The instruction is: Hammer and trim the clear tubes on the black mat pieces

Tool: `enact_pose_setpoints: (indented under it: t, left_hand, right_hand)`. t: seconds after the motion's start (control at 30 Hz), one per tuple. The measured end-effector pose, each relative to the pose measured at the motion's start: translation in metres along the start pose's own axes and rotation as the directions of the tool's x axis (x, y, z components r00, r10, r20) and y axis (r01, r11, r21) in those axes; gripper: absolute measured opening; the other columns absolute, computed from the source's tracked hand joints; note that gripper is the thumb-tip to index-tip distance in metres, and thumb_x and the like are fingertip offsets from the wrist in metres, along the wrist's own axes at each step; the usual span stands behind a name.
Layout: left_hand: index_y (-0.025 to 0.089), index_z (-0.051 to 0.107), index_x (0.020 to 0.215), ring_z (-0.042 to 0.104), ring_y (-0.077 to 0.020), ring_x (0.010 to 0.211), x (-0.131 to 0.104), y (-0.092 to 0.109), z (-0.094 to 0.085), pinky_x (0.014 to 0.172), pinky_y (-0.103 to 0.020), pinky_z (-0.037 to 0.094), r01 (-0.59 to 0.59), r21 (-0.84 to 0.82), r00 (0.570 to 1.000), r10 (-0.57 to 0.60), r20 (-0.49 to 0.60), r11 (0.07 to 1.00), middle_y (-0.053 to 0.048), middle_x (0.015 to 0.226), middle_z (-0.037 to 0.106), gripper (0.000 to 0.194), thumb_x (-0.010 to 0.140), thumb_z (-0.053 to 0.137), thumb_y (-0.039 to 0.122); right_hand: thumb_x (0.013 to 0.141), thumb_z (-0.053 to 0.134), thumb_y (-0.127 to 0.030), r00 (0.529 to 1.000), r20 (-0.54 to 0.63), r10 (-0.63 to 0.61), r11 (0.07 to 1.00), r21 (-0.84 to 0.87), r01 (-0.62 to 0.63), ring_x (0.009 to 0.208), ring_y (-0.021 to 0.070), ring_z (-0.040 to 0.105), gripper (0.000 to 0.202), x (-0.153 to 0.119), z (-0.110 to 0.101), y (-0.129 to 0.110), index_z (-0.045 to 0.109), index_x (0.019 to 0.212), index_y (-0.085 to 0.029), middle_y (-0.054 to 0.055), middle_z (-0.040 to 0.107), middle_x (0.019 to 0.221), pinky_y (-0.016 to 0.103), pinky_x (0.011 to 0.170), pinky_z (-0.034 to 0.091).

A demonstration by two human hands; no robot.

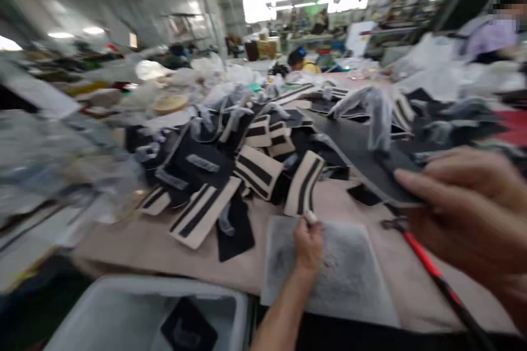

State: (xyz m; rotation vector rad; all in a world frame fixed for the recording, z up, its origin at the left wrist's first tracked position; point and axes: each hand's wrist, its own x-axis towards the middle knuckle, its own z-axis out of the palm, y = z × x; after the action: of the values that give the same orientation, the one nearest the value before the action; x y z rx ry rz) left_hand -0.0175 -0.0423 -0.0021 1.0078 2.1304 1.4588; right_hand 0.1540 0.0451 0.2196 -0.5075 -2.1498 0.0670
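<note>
My left hand (pixel 308 247) is closed above a grey translucent sheet (pixel 349 269) on the table. A small pale object (pixel 310 218) shows between its thumb and fingers; its kind is unclear. At the right, blurred and close to the camera, my right hand (pixel 473 208) pinches the corner of a large black panel (pixel 354 142) with a pale edge, lifted toward me. Just beyond my left hand, a cream piece with black stripes (pixel 303 184) leans on the pile. More striped pieces (pixel 206 211) and black pieces (pixel 236 230) lie to the left.
A hammer with a red and black handle (pixel 428 263) lies by my right hand. A white plastic bin (pixel 144 285) with a black piece (pixel 188 324) inside stands at the front left. Clear plastic bags (pixel 432 66) heap up behind. Other people sit farther back.
</note>
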Motion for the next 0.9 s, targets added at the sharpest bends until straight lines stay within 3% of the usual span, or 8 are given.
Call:
enact_pose_setpoints:
  t: [0.1, 0.2, 0.3, 0.4, 0.5, 0.63, 0.8, 0.9]
  left_hand:
    - [0.018, 0.064, 0.090, 0.072, -0.0202, 0.069, -0.002, -0.006, 0.015, 0.068, -0.028, 0.057, 0.109, -0.468, 0.994, -0.100, 0.044, 0.877, -0.006, 0.074, 0.074, 0.018, 0.090, 0.059, 0.035]
    - [0.017, 0.062, 0.096, 0.072, -0.0197, 0.072, 0.008, -0.009, 0.012, 0.071, -0.030, 0.057, 0.150, -0.522, 0.988, -0.139, 0.061, 0.840, -0.005, 0.077, 0.073, 0.029, 0.087, 0.064, 0.044]
    - [0.017, 0.061, 0.097, 0.072, -0.0186, 0.073, 0.008, -0.004, 0.010, 0.073, -0.029, 0.056, 0.143, -0.487, 0.987, -0.090, 0.130, 0.862, -0.004, 0.078, 0.072, 0.031, 0.085, 0.067, 0.044]
    - [0.017, 0.061, 0.097, 0.072, -0.0187, 0.077, 0.004, 0.001, 0.010, 0.076, -0.029, 0.057, 0.129, -0.470, 0.981, -0.042, 0.191, 0.873, -0.003, 0.081, 0.072, 0.030, 0.085, 0.068, 0.044]
    - [0.017, 0.062, 0.095, 0.072, -0.0190, 0.081, 0.004, 0.006, 0.010, 0.079, -0.031, 0.057, 0.100, -0.435, 0.965, 0.018, 0.260, 0.895, -0.004, 0.085, 0.072, 0.028, 0.085, 0.068, 0.043]
    - [0.018, 0.064, 0.095, 0.072, -0.0186, 0.085, 0.006, 0.017, 0.013, 0.082, -0.030, 0.057, 0.056, -0.433, 0.948, 0.088, 0.306, 0.899, -0.005, 0.089, 0.073, 0.026, 0.087, 0.068, 0.042]
    - [0.018, 0.063, 0.099, 0.072, -0.0173, 0.084, 0.012, 0.030, 0.035, 0.083, -0.030, 0.057, 0.099, -0.496, 0.934, 0.091, 0.344, 0.863, -0.004, 0.091, 0.073, 0.024, 0.088, 0.067, 0.038]
    - [0.017, 0.063, 0.098, 0.072, -0.0174, 0.083, 0.016, 0.032, 0.050, 0.082, -0.031, 0.057, 0.139, -0.507, 0.905, 0.098, 0.413, 0.851, -0.004, 0.089, 0.073, 0.024, 0.087, 0.067, 0.039]
  right_hand:
    - [0.081, 0.061, -0.003, 0.977, 0.163, -0.135, 0.967, -0.193, 0.166, 0.078, 0.0192, 0.058, 0.037, -0.089, 0.002, -0.027, 0.067, 0.111, -0.023, 0.004, 0.064, 0.082, 0.041, 0.084, 0.050]
    - [0.085, 0.047, -0.001, 0.949, 0.310, -0.060, 0.994, -0.067, 0.084, 0.072, 0.0180, 0.055, 0.030, -0.180, 0.027, -0.040, 0.064, 0.108, -0.010, 0.006, 0.061, 0.078, 0.041, 0.082, 0.050]
    - [0.085, 0.041, -0.002, 0.910, 0.413, 0.024, 1.000, -0.026, -0.015, 0.071, 0.0200, 0.053, 0.033, -0.234, 0.047, -0.058, 0.064, 0.107, -0.010, 0.007, 0.060, 0.076, 0.043, 0.083, 0.049]
    - [0.084, 0.044, -0.005, 0.857, 0.504, 0.105, 0.992, 0.002, -0.123, 0.073, 0.0213, 0.054, 0.034, -0.241, 0.048, -0.074, 0.063, 0.111, -0.015, 0.006, 0.062, 0.080, 0.045, 0.085, 0.048]
    - [0.086, 0.059, -0.024, 0.813, 0.546, 0.201, 0.962, 0.048, -0.270, 0.079, 0.0233, 0.057, 0.024, -0.229, 0.037, -0.076, 0.062, 0.109, -0.019, 0.007, 0.063, 0.087, 0.047, 0.086, 0.048]
    - [0.082, 0.068, -0.037, 0.831, 0.311, 0.461, 0.871, 0.019, -0.491, 0.091, 0.0264, 0.061, 0.038, -0.207, 0.032, -0.058, 0.059, 0.114, -0.020, 0.013, 0.062, 0.106, 0.043, 0.078, 0.052]
    - [0.078, 0.071, -0.039, 0.639, 0.357, 0.681, 0.697, -0.051, -0.715, 0.111, 0.0300, 0.060, 0.071, -0.184, 0.065, -0.037, 0.043, 0.140, -0.022, 0.016, 0.047, 0.140, 0.045, 0.090, 0.054]
    - [0.080, 0.067, -0.032, 0.626, 0.364, 0.689, 0.705, -0.137, -0.696, 0.116, 0.0323, 0.057, 0.057, -0.186, 0.086, -0.033, 0.048, 0.134, -0.020, 0.015, 0.053, 0.130, 0.049, 0.094, 0.051]
